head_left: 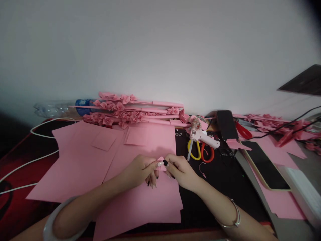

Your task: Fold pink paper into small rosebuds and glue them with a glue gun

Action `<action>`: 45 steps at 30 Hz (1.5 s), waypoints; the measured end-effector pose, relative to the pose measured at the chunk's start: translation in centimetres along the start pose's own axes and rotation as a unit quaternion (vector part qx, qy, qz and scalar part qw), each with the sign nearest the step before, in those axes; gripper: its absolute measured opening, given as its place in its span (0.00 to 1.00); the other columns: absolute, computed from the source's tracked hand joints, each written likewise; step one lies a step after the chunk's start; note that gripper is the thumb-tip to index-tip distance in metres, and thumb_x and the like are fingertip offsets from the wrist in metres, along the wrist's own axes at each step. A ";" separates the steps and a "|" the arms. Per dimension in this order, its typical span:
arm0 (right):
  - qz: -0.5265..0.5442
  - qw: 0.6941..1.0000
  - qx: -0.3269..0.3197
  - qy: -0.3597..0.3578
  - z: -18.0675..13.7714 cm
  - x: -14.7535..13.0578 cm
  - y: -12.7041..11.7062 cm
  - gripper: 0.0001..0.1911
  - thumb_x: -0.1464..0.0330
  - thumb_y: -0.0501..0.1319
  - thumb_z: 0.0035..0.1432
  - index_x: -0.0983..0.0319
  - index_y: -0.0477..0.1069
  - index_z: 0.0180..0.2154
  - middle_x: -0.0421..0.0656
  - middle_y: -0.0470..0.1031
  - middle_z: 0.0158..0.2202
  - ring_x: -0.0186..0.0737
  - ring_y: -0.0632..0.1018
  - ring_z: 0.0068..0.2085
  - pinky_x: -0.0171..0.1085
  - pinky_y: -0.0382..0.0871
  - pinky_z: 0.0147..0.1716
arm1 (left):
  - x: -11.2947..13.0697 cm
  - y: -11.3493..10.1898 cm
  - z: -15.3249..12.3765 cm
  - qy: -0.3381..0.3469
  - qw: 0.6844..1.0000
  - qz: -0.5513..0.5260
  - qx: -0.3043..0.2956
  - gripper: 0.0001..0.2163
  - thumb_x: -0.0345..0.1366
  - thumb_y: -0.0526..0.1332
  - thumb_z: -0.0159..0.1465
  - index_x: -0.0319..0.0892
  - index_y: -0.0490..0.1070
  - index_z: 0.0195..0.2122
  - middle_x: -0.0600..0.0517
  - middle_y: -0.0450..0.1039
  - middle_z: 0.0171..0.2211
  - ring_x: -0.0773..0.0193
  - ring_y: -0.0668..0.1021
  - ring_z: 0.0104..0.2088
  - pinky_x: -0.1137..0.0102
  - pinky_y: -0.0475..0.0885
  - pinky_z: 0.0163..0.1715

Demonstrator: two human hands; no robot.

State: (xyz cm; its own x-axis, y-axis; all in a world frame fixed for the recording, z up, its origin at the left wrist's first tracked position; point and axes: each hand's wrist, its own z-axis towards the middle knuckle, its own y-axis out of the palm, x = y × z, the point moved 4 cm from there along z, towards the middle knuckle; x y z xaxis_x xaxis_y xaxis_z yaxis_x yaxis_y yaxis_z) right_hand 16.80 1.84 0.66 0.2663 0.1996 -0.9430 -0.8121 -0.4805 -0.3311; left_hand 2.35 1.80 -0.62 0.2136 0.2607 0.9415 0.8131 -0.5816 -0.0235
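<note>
Between my two hands is a small folded piece of pink paper [162,166], pinched at its middle by both thumbs. My left hand [144,169] is closed on its left side, with the thumb on top and the other fingers curled below. On the right side, my right hand [179,170] grips the same piece between thumb and fingers. The hands almost touch at the thumb tips. Beneath them lie large pink paper sheets [140,204]. Some of the folded piece is hidden by the fingers.
Pink paper flowers on stems [130,115] lie along the wall near a plastic bottle [56,108]. Right of my hands are a glue gun [204,136], scissors [207,154] and a phone [267,165]. A white cable [28,159] runs at left; a white box [303,192] sits far right.
</note>
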 end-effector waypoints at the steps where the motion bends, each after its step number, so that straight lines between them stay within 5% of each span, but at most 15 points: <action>1: 0.000 1.000 0.000 0.001 0.0 0.0 0.0 0.13 0.70 0.50 0.64 0.62 0.61 0.26 0.35 0.64 0.18 0.29 0.64 0.19 0.28 0.57 0.20 | 0.0 0.0 0.0 0.001 1.000 0.000 -0.002 0.21 0.48 0.52 0.65 0.39 0.65 0.22 0.53 0.73 0.14 0.68 0.74 0.14 0.77 0.66 0.14; 13: -0.004 1.000 0.002 0.006 0.0 -0.3 -0.2 0.15 0.68 0.50 0.65 0.62 0.60 0.25 0.35 0.63 0.17 0.29 0.64 0.18 0.29 0.56 0.19 | -0.1 0.0 0.4 0.007 0.998 -0.011 -0.060 0.12 0.40 0.57 0.62 0.38 0.69 0.25 0.51 0.78 0.20 0.67 0.77 0.20 0.74 0.72 0.22; 22: -0.050 0.998 -0.016 -0.019 0.0 -0.6 0.0 0.15 0.70 0.50 0.64 0.62 0.60 0.23 0.34 0.62 0.17 0.28 0.63 0.19 0.28 0.55 0.20 | 0.7 0.1 -0.2 0.007 0.996 -0.023 -0.080 0.18 0.44 0.57 0.63 0.35 0.73 0.23 0.47 0.77 0.20 0.67 0.77 0.20 0.75 0.70 0.21; 45: -0.022 1.000 0.001 -0.015 0.2 -0.6 -0.5 0.11 0.73 0.51 0.62 0.61 0.59 0.26 0.34 0.64 0.19 0.29 0.65 0.20 0.28 0.58 0.21 | 0.6 0.1 0.0 0.047 0.997 -0.025 -0.056 0.19 0.50 0.49 0.66 0.38 0.65 0.32 0.50 0.74 0.24 0.67 0.76 0.21 0.72 0.72 0.23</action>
State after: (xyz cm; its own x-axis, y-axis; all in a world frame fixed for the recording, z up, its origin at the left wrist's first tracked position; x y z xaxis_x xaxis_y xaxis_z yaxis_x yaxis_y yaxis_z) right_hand 16.96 2.19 1.42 0.2872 0.2459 -0.9258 -0.8003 -0.4694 -0.3730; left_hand 2.58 1.90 -0.11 0.1181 0.2208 0.9681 0.7554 -0.6528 0.0568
